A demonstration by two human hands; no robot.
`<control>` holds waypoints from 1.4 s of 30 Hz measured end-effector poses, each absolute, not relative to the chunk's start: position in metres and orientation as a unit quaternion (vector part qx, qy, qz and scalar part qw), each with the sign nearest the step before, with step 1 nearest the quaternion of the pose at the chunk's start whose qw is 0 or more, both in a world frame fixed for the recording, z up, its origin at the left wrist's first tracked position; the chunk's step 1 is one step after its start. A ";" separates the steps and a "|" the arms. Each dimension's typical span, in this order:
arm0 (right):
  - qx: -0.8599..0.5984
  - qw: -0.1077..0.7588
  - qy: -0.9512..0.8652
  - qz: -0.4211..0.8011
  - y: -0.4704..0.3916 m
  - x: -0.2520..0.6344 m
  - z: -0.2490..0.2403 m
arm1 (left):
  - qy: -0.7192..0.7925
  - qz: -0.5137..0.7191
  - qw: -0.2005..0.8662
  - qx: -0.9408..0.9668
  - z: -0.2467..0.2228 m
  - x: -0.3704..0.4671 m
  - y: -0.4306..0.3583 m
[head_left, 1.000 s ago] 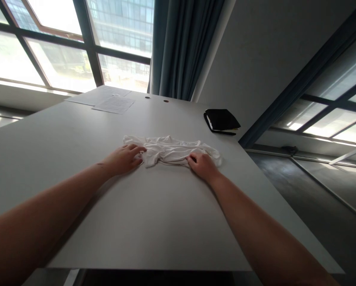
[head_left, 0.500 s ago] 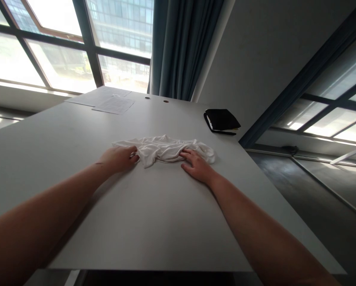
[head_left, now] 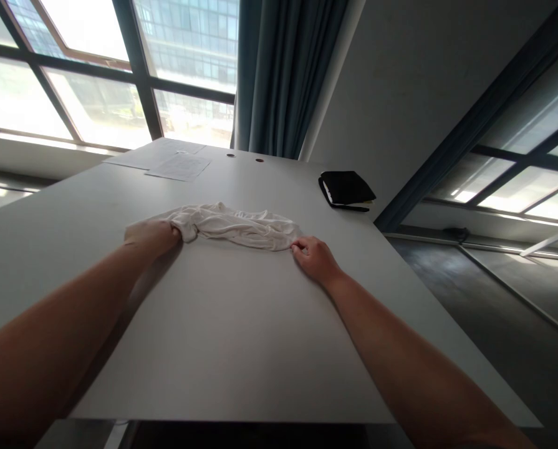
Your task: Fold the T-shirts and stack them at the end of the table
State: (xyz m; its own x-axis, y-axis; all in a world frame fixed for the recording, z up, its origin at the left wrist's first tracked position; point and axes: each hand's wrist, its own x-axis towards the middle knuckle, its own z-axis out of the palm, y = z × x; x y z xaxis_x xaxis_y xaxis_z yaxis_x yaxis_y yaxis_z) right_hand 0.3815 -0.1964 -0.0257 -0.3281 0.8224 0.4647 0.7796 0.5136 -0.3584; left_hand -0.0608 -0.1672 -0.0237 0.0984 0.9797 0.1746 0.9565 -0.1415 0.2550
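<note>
A crumpled white cloth [head_left: 241,229] lies stretched sideways across the middle of the white table [head_left: 241,337]. At its left end my left hand [head_left: 152,238] is closed on the fabric, its fingertips partly hidden by the folds. My right hand [head_left: 313,257] pinches the cloth's right end between thumb and fingers, low over the tabletop. Between the two hands the fabric is bunched into long wrinkles.
A black case or folder [head_left: 348,188] rests near the table's right edge. Sheets of paper [head_left: 180,167] lie at the far left, beside two round holes in the tabletop. Behind are windows and a blue curtain [head_left: 288,75].
My left hand has moved left, drawing the cloth leftward into a longer, narrower strip. My right hand, earlier spread on the fabric, now pinches its right end.
</note>
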 end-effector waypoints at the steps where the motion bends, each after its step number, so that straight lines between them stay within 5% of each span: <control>1: -0.481 0.305 -0.821 0.045 -0.197 0.381 -0.025 | 0.678 0.135 0.016 0.723 -0.022 -0.052 -0.171; 12: -0.405 0.272 -0.865 0.121 -0.194 0.382 -0.031 | 0.353 0.168 0.064 0.918 -0.025 0.018 -0.196; 19: -0.514 0.147 -0.841 0.084 -0.184 0.386 -0.042 | 0.442 0.150 0.003 0.884 -0.026 0.023 -0.202; 27: -0.667 0.222 -0.709 0.059 -0.157 0.418 -0.048 | 0.571 0.101 0.030 0.814 -0.033 0.005 -0.183; 33: -0.480 0.333 -0.809 0.058 -0.182 0.389 -0.036 | 0.455 0.171 0.165 0.858 -0.023 0.010 -0.190; 37: -0.303 0.262 -0.902 0.162 -0.218 0.358 -0.016 | 0.324 0.103 0.336 0.879 -0.013 0.028 -0.208; 42: -0.306 0.186 -0.908 0.218 -0.236 0.343 -0.010 | 0.289 0.118 0.361 0.879 -0.011 0.039 -0.215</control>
